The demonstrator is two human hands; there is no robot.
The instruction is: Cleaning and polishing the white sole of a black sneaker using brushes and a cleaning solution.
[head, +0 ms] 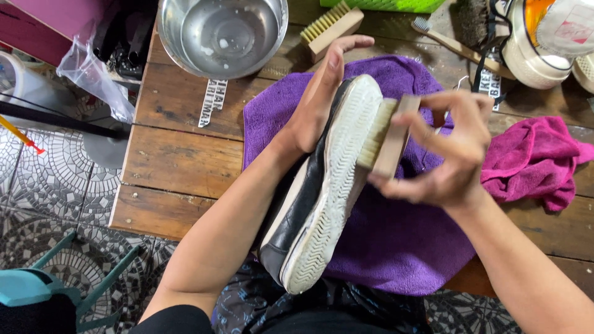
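A black sneaker with a white ridged sole (pixel 325 192) lies tilted on its side over a purple cloth (pixel 396 241). My left hand (pixel 322 93) presses flat along the shoe's upper near the toe and holds it steady. My right hand (pixel 455 151) grips a wooden brush (pixel 387 139) whose pale bristles touch the white sole edge near the toe.
A metal bowl (pixel 185 43) with a little water stands at the back of the wooden table (pixel 179 161). A second wooden brush (pixel 331 28), a toothbrush (pixel 448 40), a magenta rag (pixel 535 161) and other white sneakers (pixel 538 43) lie around. Tiled floor and a teal stool (pixel 37 287) are at left.
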